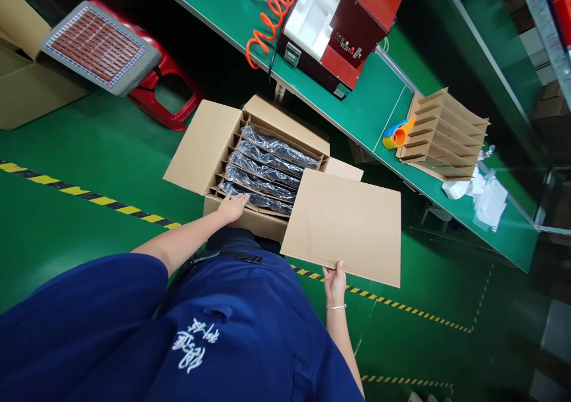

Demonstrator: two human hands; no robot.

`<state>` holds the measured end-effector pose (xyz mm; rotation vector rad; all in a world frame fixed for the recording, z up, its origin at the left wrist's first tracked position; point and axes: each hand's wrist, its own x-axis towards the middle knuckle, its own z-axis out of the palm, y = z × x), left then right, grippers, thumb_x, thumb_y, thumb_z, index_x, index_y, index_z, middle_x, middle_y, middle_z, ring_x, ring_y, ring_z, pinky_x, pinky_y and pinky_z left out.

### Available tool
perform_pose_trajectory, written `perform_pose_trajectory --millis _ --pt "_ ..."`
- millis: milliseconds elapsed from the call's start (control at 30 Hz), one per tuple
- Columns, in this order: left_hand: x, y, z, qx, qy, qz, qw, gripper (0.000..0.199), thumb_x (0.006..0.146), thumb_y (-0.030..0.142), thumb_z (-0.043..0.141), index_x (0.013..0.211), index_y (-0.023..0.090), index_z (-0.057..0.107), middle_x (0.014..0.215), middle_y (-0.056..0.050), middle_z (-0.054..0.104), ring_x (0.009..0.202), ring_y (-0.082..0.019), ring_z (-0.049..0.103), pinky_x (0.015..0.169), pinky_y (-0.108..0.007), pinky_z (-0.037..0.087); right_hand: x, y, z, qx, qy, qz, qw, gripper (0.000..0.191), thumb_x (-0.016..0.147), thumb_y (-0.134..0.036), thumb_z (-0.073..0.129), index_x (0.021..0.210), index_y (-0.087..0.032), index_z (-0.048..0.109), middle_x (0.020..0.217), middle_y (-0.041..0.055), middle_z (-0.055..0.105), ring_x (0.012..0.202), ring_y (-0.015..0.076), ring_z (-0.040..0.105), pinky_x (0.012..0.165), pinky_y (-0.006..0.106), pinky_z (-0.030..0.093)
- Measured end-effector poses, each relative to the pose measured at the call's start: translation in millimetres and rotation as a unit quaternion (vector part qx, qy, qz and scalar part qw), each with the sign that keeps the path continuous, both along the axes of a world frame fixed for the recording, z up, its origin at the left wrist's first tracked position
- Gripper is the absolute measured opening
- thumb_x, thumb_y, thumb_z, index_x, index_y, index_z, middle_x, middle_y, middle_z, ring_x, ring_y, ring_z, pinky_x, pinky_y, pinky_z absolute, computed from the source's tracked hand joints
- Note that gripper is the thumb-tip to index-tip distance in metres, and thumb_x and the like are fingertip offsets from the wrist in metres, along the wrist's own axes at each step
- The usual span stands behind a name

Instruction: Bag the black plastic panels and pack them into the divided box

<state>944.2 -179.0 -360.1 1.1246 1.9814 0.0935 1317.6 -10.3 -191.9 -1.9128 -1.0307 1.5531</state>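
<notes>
An open carton (pixel 243 223) stands in front of me with its flaps folded out. Inside, several dark items in clear plastic (pixel 263 179) sit in rows between cardboard dividers. My left hand (pixel 234 207) lies with fingers stretched out at the carton's near left edge, by the closest wrapped item; whether it presses on that item or on the rim, I cannot tell. My right hand (pixel 335 282) is closed on the near edge of a flat cardboard sheet (pixel 345 226), thumb on top. The sheet covers the carton's right end and reaches out past it.
Behind the carton runs a green workbench (pixel 330 107) bearing a red machine (pixel 343 51), an orange coiled hose (pixel 272 18), a cardboard divider grid (pixel 446 137) and a tape roll (pixel 395 137). A red stool (pixel 165 90) with a cushion stands at left. Striped tape (pixel 89 194) marks the floor.
</notes>
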Motion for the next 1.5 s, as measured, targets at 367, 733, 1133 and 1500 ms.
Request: perform_pose_trajectory --millis 367,733,1133,1500 --pt "-27.2 -11.5 10.7 0.056 0.036 -0.029 0.997 0.05 0.088 0.016 0.037 0.131 0.012 0.06 0.139 -0.016 0.059 0.13 -0.028 0.053 0.109 -0.042 0.039 6.8 -0.6 4.0 -0.005 -0.011 -0.021 1.0 0.05 0.07 -0.065 0.071 0.074 -0.02 0.051 0.079 0.0006 0.069 0.081 0.0164 0.067 0.072 0.032 0.056" --pt "-3.9 15.4 4.0 0.005 0.041 -0.046 0.998 0.059 0.087 0.012 0.035 0.145 0.002 0.043 0.122 -0.023 0.068 0.12 -0.029 0.06 0.115 -0.047 0.025 10.3 -5.0 2.5 -0.022 0.018 -0.071 0.997 0.052 0.063 -0.061 0.08 0.08 -0.018 0.057 0.088 0.0021 0.07 0.085 0.0157 0.064 0.074 0.03 0.053" --pt "-37.5 65.2 -13.7 -0.09 0.058 -0.025 0.994 0.053 0.095 0.037 0.046 0.141 0.01 0.051 0.116 -0.018 0.069 0.11 -0.029 0.063 0.099 -0.05 0.042 9.8 -14.1 5.6 -0.018 0.024 -0.069 0.997 0.049 0.068 -0.059 0.078 0.083 -0.017 0.057 0.086 0.0021 0.07 0.086 0.0164 0.064 0.073 0.03 0.054" --pt "-63.3 99.2 -12.1 -0.001 0.099 -0.105 0.99 0.043 0.079 0.012 0.045 0.112 0.012 0.073 0.154 -0.018 0.042 0.152 -0.033 0.014 0.12 -0.056 -0.003 16.9 -25.9 7.0 0.004 0.019 -0.07 0.997 0.044 0.07 -0.058 0.076 0.088 -0.02 0.063 0.08 0.001 0.071 0.083 0.0179 0.069 0.069 0.031 0.058"
